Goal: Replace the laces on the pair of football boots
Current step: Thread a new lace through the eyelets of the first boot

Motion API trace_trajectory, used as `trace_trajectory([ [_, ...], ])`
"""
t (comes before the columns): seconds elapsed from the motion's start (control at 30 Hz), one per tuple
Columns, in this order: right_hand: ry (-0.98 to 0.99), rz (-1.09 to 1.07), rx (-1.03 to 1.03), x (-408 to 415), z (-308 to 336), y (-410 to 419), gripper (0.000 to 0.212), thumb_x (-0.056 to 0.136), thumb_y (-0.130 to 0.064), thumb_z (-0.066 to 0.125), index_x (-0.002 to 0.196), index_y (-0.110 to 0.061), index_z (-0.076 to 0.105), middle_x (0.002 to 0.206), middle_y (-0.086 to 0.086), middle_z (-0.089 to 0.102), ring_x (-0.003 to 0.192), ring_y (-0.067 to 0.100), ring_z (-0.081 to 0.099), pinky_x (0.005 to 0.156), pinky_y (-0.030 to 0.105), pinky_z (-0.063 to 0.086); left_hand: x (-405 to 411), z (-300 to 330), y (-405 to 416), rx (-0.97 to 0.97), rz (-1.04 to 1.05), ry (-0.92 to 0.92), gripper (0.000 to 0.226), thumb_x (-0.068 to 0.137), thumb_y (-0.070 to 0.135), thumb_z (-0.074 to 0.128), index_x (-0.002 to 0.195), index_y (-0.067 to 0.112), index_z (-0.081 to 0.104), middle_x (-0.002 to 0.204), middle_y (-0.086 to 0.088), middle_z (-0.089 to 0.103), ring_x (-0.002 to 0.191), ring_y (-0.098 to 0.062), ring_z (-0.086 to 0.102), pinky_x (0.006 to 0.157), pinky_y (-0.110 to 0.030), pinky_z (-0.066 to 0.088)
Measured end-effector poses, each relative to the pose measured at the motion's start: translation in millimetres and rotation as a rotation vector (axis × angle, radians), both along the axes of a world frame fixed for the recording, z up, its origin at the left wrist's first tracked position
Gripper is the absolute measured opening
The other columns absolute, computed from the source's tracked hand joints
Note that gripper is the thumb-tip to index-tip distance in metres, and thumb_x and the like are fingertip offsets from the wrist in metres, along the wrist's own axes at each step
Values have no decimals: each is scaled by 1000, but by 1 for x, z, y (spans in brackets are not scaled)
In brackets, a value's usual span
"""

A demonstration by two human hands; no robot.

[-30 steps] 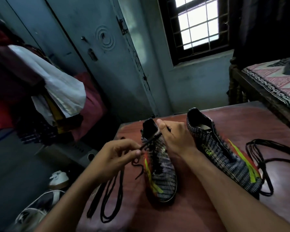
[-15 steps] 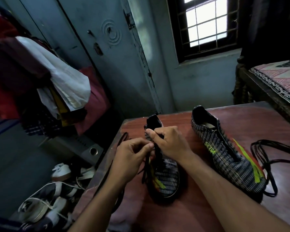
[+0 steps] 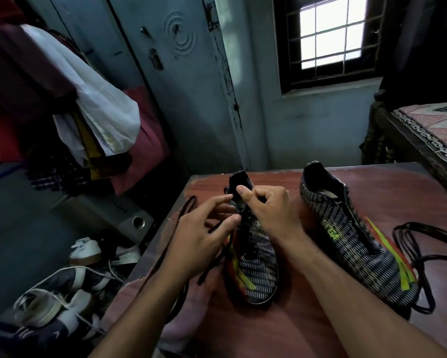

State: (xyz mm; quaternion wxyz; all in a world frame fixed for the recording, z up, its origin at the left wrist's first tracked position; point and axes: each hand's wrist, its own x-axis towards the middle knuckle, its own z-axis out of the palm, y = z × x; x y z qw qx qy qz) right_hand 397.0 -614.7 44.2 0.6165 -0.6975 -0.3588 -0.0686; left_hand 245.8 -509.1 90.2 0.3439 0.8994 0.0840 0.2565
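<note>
Two boots on table (image 3: 307, 332): near boot (image 3: 256, 259) between your hands, right hand (image 3: 271, 210) pinching its collar steady, left hand (image 3: 204, 233) pinching lace (image 3: 165, 257) for threading; second boot (image 3: 351, 236) right of it.

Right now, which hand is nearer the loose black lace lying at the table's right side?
Right. The right hand grips the middle boot's collar, closer to that loose black lace; the left hand pinches a lace further left.

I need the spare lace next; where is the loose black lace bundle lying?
The loose lace bundle lies on the table's right side, beside the toe of the right-hand boot.
</note>
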Motion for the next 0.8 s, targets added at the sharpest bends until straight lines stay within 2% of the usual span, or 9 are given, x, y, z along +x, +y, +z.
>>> trace_trajectory([
  [0.1, 85, 30, 58, -1, -2, 3, 64, 92, -64, 56, 58, -10, 56, 50, 1, 52, 50, 7, 44, 48, 41, 40, 31, 0, 2, -1, -31, -5, 22, 92, 22, 77, 114, 25, 77, 90, 14, 77, 85, 0, 72, 79, -26, 58],
  [0.13, 116, 18, 86, 2, -1, 3, 62, 94, -63, 55, 59, -12, 58, 50, 0, 54, 50, 7, 46, 48, 39, 40, 41, -1, 6, -35, -47, -19, 17, 93, 22, 75, 109, 24, 79, 89, 13, 77, 84, -3, 73, 80, -33, 60],
  [0.2, 152, -47, 122, 8, -3, 3, 53, 100, -56, 53, 62, -18, 59, 50, -8, 52, 48, 3, 45, 51, 31, 38, 56, -3, 13, -96, -47, -78, 12, 93, 24, 71, 101, 25, 79, 89, 12, 77, 85, -8, 73, 80, -43, 61],
  [0.27, 162, -89, 139, 14, -7, 2, 34, 104, -39, 56, 75, -23, 65, 59, -12, 59, 51, 4, 52, 54, 32, 44, 67, -4, 23, -149, 13, -170, 11, 92, 21, 66, 94, 27, 76, 86, 10, 75, 84, -11, 72, 79, -47, 60],
  [0.33, 127, -89, 101, 18, -10, 2, 16, 99, -18, 62, 89, -27, 70, 74, -9, 68, 60, 10, 61, 57, 32, 51, 74, -8, 31, -209, 71, -248, 15, 89, 16, 63, 91, 27, 73, 85, 8, 74, 83, -13, 72, 79, -45, 60],
  [0.4, 32, -74, 8, 20, -17, 4, 24, 91, -6, 64, 97, -27, 74, 82, -6, 68, 65, 9, 59, 61, 24, 48, 77, -19, 36, -179, 103, -293, 23, 87, 12, 60, 94, 26, 76, 91, 10, 75, 90, -10, 71, 83, -42, 59],
  [0.47, -27, -35, -48, 20, -22, 4, 26, 83, -8, 65, 96, -27, 76, 85, -7, 64, 69, 9, 57, 67, 19, 46, 76, -35, 38, -87, 107, -320, 24, 87, 11, 59, 98, 23, 78, 98, 13, 73, 98, -10, 70, 87, -38, 57],
  [0.63, 67, 35, -34, 25, -29, 5, 24, 75, -27, 62, 96, -32, 72, 96, -5, 68, 81, 20, 67, 80, 39, 59, 75, -49, 43, 41, 41, -328, 10, 93, 16, 71, 100, 21, 75, 99, 14, 70, 99, -5, 66, 87, -23, 50],
  [0.8, 140, 96, 8, 23, -28, 7, 26, 78, -14, 66, 96, -32, 73, 101, -1, 71, 90, 22, 69, 86, 35, 58, 74, -46, 43, 61, 57, -231, 6, 94, 26, 67, 96, 28, 72, 96, 19, 67, 99, 1, 57, 87, -11, 38],
])
